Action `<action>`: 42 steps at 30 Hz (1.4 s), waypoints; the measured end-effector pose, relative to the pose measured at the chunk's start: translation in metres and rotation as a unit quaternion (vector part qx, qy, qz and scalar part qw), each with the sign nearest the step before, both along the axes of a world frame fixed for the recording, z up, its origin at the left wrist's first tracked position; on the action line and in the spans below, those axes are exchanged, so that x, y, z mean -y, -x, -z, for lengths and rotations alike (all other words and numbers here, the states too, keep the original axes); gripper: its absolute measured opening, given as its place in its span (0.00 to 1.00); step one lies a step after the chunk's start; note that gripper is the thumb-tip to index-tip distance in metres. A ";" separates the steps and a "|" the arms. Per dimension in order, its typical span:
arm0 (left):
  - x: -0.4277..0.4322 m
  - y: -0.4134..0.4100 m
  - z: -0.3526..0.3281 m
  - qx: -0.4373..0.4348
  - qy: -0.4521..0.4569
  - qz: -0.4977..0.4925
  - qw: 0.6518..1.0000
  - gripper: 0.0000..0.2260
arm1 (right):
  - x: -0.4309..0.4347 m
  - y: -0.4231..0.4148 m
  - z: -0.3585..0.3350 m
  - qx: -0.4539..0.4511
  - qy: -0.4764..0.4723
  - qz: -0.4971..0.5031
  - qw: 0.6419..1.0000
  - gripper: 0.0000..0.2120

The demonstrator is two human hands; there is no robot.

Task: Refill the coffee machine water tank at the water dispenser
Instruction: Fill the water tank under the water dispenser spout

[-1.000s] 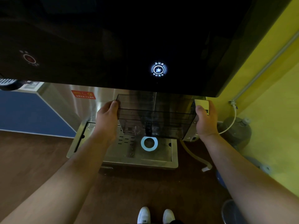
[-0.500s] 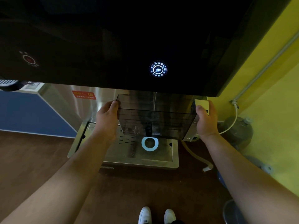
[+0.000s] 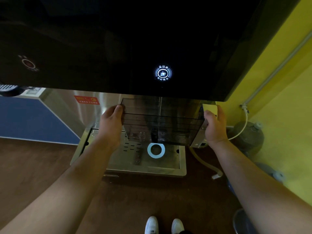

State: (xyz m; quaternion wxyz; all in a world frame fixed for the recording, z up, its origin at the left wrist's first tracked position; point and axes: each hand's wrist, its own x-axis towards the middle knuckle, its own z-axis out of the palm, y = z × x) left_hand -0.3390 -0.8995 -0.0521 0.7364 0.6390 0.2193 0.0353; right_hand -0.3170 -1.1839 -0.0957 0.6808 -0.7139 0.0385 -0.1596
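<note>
The water dispenser fills the upper frame. Beneath its lower edge, at centre, the clear water tank is held above the drip tray. The tank looks like stiff, smooth plastic that is probably slippery when wet and heavier as it fills, so it is best gripped at both end walls. The arms reach forward. The left hand clasps the left end and the right hand the right, thumbs on the near face, fingers curled behind.

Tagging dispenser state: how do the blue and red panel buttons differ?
The blue button glows brightly; the red button is dim. Blue sits above the tank; red sits far left. Blue shows a cup icon; red's mark is unreadable. Both are round, on the black panel.
</note>
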 end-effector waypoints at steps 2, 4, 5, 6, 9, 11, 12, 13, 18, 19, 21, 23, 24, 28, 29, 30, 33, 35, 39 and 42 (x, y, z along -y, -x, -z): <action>0.000 0.000 0.001 0.005 0.000 0.003 1.000 0.09 | -0.001 0.001 0.000 0.000 -0.009 -0.002 1.000 0.06; -0.001 -0.001 0.003 0.008 0.004 0.002 1.000 0.09 | -0.001 0.001 0.001 -0.001 -0.017 -0.004 1.000 0.06; -0.001 -0.002 0.003 0.008 0.006 0.000 1.000 0.09 | -0.001 0.001 0.001 0.000 -0.019 -0.006 1.000 0.07; -0.001 -0.002 0.003 0.006 0.010 -0.001 1.000 0.08 | 0.000 0.001 0.001 0.000 -0.021 -0.008 1.000 0.08; -0.001 -0.004 0.004 0.006 0.028 -0.002 1.000 0.08 | 0.000 0.001 -0.002 0.000 -0.041 -0.017 0.999 0.08; -0.002 -0.004 0.004 0.004 0.032 -0.004 0.999 0.08 | -0.001 0.001 -0.004 -0.001 -0.055 -0.015 0.998 0.07; -0.002 -0.004 0.004 0.002 0.032 -0.004 0.999 0.08 | -0.001 0.000 -0.004 -0.003 -0.059 -0.012 0.998 0.06; -0.003 -0.004 0.004 0.001 0.032 -0.005 0.999 0.07 | -0.002 0.000 -0.005 -0.005 -0.063 -0.011 0.998 0.06; -0.002 -0.001 0.001 0.008 0.048 -0.013 0.999 0.09 | -0.003 -0.001 -0.007 0.006 -0.081 -0.009 0.997 0.05; -0.003 -0.001 0.001 0.008 0.046 -0.016 0.999 0.09 | -0.003 -0.001 -0.007 0.012 -0.080 -0.011 0.997 0.06; -0.005 -0.003 0.003 0.005 0.039 -0.016 0.999 0.08 | -0.005 -0.001 -0.007 0.024 -0.076 -0.015 0.997 0.08; -0.009 -0.005 0.005 0.002 0.039 -0.024 0.999 0.09 | -0.008 0.000 -0.011 0.033 -0.072 -0.014 0.997 0.09; -0.011 -0.006 0.006 0.001 0.032 -0.025 0.999 0.09 | -0.010 0.001 -0.013 0.036 -0.074 -0.015 0.997 0.09; -0.016 -0.007 0.007 0.007 0.048 -0.021 0.999 0.11 | -0.017 0.006 -0.024 0.043 -0.084 -0.022 0.995 0.08; -0.017 -0.006 0.007 0.011 0.066 -0.026 0.997 0.11 | -0.017 0.006 -0.025 0.040 -0.082 -0.020 0.996 0.08; -0.016 -0.004 0.005 0.016 0.079 -0.032 0.996 0.10 | -0.017 0.006 -0.026 0.037 -0.080 -0.018 0.996 0.08; -0.015 -0.002 0.000 0.030 0.092 -0.062 0.993 0.08 | -0.018 0.007 -0.028 0.038 -0.056 -0.019 0.998 0.09; -0.012 0.005 -0.004 0.037 0.040 -0.109 0.993 0.07 | -0.019 0.009 -0.031 0.044 -0.048 -0.025 0.998 0.08; 0.004 0.034 -0.016 0.217 -0.224 -0.103 0.944 0.07 | -0.016 0.012 -0.029 0.032 -0.052 -0.023 0.998 0.07; 0.024 0.039 -0.030 0.417 -0.483 0.084 0.765 0.13 | -0.016 0.013 -0.026 0.012 -0.061 -0.008 0.998 0.07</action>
